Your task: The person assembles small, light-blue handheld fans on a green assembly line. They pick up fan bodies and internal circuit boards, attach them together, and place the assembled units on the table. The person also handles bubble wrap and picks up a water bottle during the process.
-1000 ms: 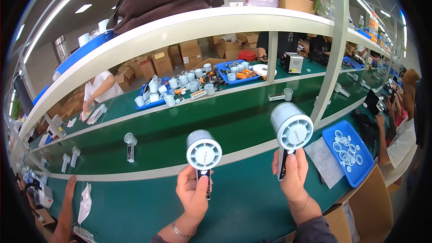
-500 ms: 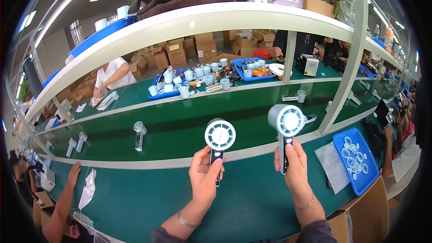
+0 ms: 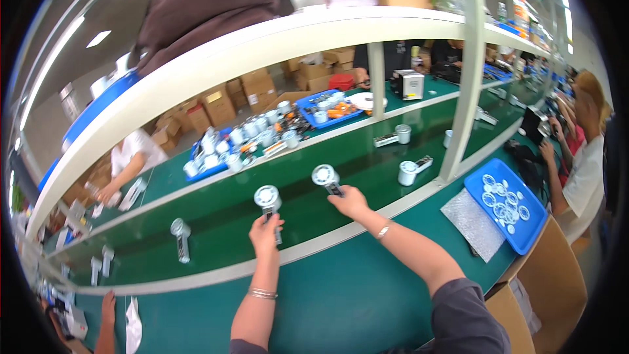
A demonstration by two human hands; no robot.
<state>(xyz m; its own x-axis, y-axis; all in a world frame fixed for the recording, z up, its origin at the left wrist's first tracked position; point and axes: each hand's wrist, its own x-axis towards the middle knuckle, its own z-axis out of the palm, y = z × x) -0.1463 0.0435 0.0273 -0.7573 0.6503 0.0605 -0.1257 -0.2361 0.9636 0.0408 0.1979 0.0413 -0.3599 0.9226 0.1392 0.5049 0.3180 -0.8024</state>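
My left hand (image 3: 265, 235) is closed around the handle of a handheld fan (image 3: 266, 197), a grey-white one with a round grille and a dark handle panel. My right hand (image 3: 350, 202) grips a second handheld fan (image 3: 325, 175) by its handle, its head tilted to the left. Both fans are over the green conveyor belt (image 3: 226, 213); whether they touch it I cannot tell. A similar fan (image 3: 181, 239) is on the belt left of my hands, and another fan (image 3: 409, 172) lies to the right of them.
A pale rail (image 3: 298, 254) edges the belt, with a shelf post (image 3: 464, 85) at right. On the near bench are a blue tray (image 3: 473, 185) of white rings, bubble wrap (image 3: 481, 226) and a white cloth (image 3: 133, 326). Beyond sit blue parts trays (image 3: 357, 113). People work at both sides.
Both hands have moved forward from the near bench, carrying the fans out over the belt. The right-hand fan has tipped leftward. The view has shifted to the right.
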